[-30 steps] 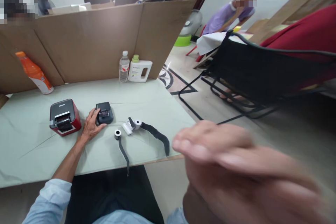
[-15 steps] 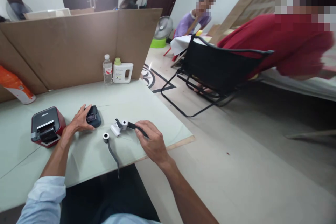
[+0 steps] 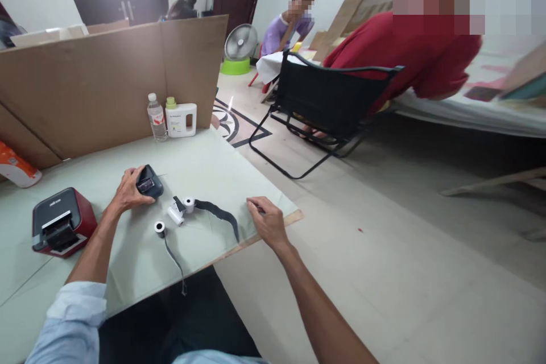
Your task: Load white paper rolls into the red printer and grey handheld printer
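Note:
My left hand (image 3: 130,189) grips a small dark handheld device (image 3: 150,181) on the table, fingers along its far side and thumb near its front. To its right lie a white roll (image 3: 188,203) with a long dark strip (image 3: 217,211) trailing from it and a white piece (image 3: 175,214) with a dark part on top. Closer to me stands another white-rimmed roll (image 3: 159,229), its thin dark strip (image 3: 174,259) hanging past the table's front edge. My right hand (image 3: 268,222) is at the right edge, fingers curled with nothing visible in them, apart from the strip.
A red and black printer-like box (image 3: 63,220) sits at the left, beyond it an orange and white bottle (image 3: 19,168). A water bottle (image 3: 157,119) and a white jug (image 3: 182,120) stand by the cardboard screen (image 3: 111,85). Rightward are a black chair (image 3: 328,88) and two people.
My right hand has let go of the dark strip and moved right, to the table edge. The strip now lies stretched on the table. My left hand stays at the device; the view has shifted right.

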Tool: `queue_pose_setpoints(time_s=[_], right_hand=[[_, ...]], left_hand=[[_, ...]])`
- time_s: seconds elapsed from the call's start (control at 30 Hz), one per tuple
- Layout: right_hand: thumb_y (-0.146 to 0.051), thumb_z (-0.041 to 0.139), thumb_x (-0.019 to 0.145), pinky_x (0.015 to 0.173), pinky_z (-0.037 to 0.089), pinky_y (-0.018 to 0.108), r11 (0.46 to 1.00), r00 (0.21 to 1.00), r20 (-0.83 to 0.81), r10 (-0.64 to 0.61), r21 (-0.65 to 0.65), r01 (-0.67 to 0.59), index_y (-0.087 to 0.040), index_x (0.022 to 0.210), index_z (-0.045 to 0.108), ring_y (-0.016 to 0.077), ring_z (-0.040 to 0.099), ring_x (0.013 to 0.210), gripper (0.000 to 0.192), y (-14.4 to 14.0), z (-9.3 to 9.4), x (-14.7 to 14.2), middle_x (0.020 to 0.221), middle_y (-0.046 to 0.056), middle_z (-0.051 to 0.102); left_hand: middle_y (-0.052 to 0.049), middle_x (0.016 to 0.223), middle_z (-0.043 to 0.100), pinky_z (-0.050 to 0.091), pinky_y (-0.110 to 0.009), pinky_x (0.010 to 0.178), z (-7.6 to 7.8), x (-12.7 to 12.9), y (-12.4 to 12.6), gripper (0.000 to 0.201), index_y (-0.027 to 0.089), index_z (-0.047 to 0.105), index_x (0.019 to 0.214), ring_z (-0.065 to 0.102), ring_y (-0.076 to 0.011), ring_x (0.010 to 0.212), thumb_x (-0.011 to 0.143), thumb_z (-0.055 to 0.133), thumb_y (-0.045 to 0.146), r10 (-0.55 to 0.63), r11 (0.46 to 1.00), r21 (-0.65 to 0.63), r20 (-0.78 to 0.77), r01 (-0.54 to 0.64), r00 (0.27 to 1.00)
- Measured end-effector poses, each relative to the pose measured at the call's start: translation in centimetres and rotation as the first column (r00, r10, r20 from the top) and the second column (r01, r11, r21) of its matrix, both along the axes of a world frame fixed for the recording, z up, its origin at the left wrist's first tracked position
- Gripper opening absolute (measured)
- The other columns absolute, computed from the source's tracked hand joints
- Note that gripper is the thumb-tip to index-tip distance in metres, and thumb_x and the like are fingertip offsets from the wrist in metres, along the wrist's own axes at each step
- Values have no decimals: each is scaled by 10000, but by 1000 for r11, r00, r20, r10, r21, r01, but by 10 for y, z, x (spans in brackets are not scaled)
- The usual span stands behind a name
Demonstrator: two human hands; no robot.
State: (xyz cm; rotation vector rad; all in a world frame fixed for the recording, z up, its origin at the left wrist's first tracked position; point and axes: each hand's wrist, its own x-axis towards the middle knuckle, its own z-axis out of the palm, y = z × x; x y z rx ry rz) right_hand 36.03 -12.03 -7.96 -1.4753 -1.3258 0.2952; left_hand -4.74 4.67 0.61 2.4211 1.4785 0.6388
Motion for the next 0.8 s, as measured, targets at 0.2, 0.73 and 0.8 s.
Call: queue_pose_setpoints(time_s=[0.2,0.73,0.8], right_hand=[[-404,524,967,800,587,419,999,999,40,-32,-4,32,-205,922,730,258,703,884,290,5,-14,0,947,122,747],[-374,525,965,805,588,407,999,996,68,-54,0,54,-198,935,728,254,702,890,270,4,-21,2,962,121,743],[-379,531,958,791,589,403,998,996,65,-58,3,58,-200,930,729,252,702,877,269,4,-21,1,957,119,743]], left_hand=[[-133,1425,478,467,-575,1133,-3,68,34,1155,273,474,1540,489,-425,1338,509,956,468,-14,999,-52,-11,14,1000],[-220,1635,397,314,-606,1260,-3,83,35,1103,162,398,1585,307,-447,1560,654,895,485,-111,987,-121,-1,110,994],[-212,1617,444,320,-579,1267,2,69,24,939,152,424,1565,363,-406,1543,762,816,442,-96,994,-55,2,96,995]])
